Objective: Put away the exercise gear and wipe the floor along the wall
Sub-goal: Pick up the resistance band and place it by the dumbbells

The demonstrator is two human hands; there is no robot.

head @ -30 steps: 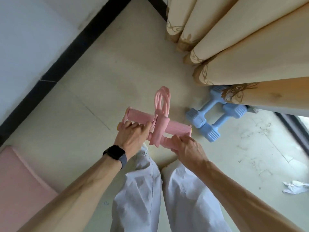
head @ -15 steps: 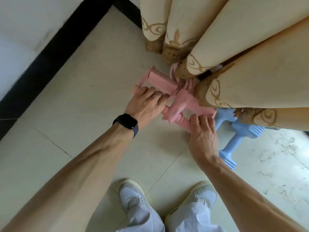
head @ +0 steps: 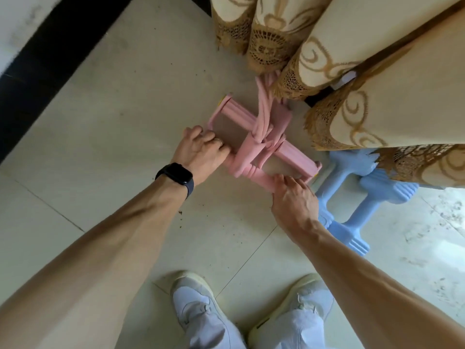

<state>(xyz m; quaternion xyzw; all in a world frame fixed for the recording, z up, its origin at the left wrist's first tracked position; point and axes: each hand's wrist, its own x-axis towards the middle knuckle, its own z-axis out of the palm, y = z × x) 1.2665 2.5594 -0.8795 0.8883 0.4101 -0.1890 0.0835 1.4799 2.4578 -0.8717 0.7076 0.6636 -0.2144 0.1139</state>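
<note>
Puller (head: 247, 153) lies gripped between left hand (head: 201, 153) and right hand (head: 294, 200).

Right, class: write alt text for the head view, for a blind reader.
A person's left hand and right hand grip a pink foam-handled exercise puller at the pale tiled floor, beside cream curtains with gold hems. Two light blue plastic dumbbells lie to its right, partly under the curtains.

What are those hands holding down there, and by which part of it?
Both the left hand and right hand hold the pink pull-band exerciser by its nearer foam bar, one at each end.
</note>
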